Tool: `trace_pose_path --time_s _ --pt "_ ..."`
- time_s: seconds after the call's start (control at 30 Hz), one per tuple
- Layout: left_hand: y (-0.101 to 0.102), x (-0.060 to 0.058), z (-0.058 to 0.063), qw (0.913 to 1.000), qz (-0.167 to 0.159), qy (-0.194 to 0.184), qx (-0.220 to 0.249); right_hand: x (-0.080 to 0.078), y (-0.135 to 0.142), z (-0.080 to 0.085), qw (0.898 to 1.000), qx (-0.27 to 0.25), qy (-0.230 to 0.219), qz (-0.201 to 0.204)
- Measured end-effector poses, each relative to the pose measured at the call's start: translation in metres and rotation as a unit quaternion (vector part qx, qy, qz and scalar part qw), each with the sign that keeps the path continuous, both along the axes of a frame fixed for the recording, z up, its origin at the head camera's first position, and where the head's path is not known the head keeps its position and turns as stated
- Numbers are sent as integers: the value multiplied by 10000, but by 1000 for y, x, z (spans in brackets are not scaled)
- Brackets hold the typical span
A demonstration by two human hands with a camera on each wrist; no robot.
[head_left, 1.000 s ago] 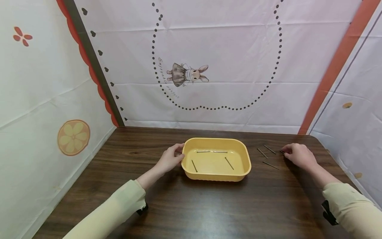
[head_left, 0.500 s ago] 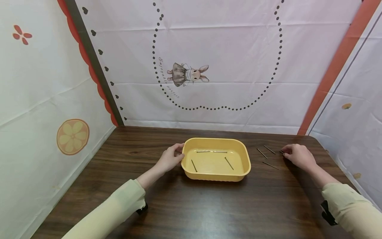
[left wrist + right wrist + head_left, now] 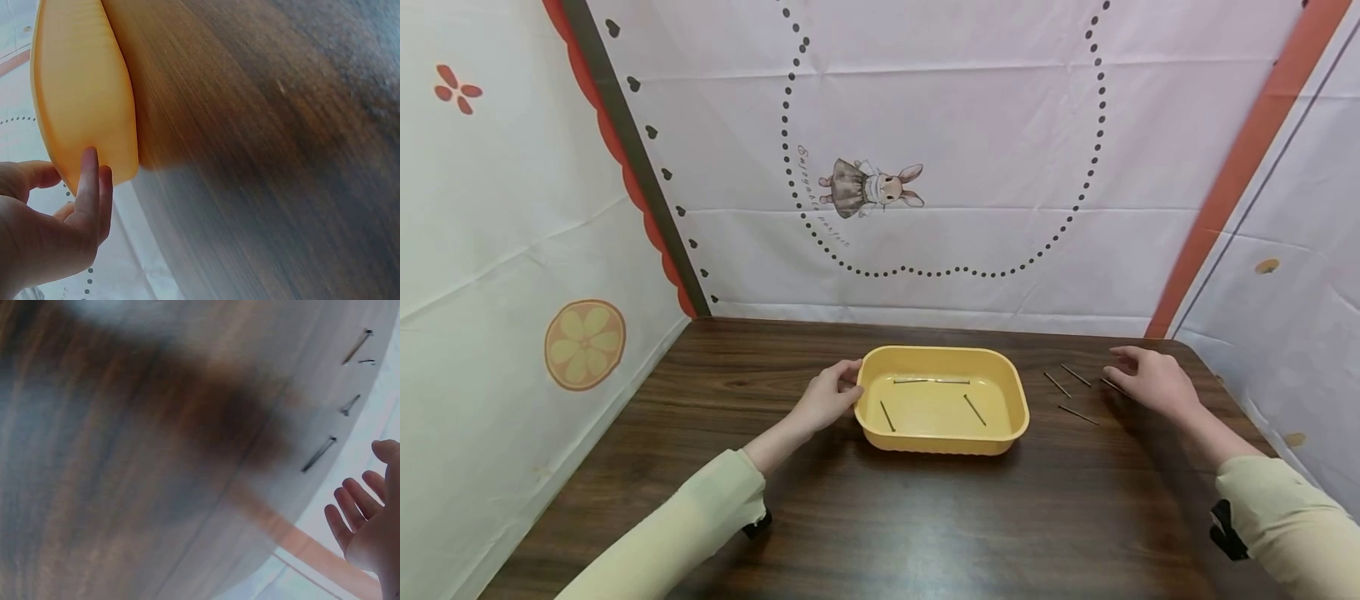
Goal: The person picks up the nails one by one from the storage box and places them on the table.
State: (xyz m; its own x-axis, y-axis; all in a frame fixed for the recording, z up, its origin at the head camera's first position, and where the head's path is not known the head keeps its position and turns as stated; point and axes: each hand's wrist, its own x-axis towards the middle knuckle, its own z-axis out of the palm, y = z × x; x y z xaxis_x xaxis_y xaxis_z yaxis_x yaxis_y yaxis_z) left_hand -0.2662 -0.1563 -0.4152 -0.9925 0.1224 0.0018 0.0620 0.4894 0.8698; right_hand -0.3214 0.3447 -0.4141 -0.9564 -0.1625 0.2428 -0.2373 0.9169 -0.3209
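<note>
A shallow yellow plastic tray (image 3: 936, 444) stands on the table, with several thin nails lying inside, among them one slanted nail (image 3: 975, 409) at the right. My left hand (image 3: 823, 404) holds the tray's left end, thumb at the rim and fingers against the outer wall, as the left wrist view (image 3: 47, 234) shows. Right of the tray, several loose nails lie on the wood. Closest to my right hand (image 3: 1157, 385) is one nail (image 3: 1115, 386), partly hidden under it. In the right wrist view the fingers (image 3: 353, 509) are spread and apart from the nails.
The dark wood table (image 3: 940, 525) ends at a printed cloth (image 3: 1000, 167) that hangs behind it and along both sides. Another loose nail (image 3: 1078, 415) lies between the tray and my right hand.
My right fingers, earlier closed at the nail's end, have spread and lifted slightly off it, and more of that nail shows. The left hand and tray stay put.
</note>
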Motion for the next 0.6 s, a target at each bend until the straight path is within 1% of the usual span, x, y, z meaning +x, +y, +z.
trace_pose_path --time_s 0.27,0.43,0.6 --pt "-1 0 -1 9999 21 -79 86 3 -27 15 9998 -105 97 132" --pt "-1 -1 -1 9997 34 -178 161 4 -47 24 9994 -298 -11 186" --pt "-2 -2 0 9996 40 -242 143 3 -64 32 9981 -432 -95 424"
